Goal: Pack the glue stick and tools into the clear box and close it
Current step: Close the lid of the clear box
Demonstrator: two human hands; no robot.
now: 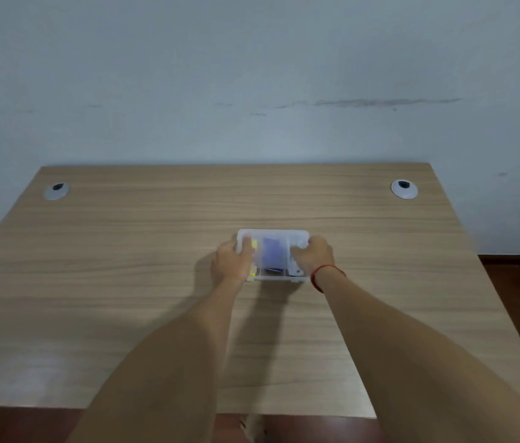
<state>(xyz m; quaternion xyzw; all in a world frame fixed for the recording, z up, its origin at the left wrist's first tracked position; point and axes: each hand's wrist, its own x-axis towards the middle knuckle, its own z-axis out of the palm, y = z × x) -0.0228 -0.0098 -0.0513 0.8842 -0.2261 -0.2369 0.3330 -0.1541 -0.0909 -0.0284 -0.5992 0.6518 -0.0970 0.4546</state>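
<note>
Both your hands bear on the clear box [273, 254] mid-counter [124, 282]: left hand [231, 260] and right hand [313, 255] curl their grip over the lid ends, likely pressing it shut evenly. Purple and yellow contents show inside.

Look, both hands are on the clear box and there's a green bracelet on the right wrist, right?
Not quite. The head view shows the bracelet is red, not green. The rest holds: the left hand and right hand are both on the clear box, and the bracelet is on the right wrist.
</note>
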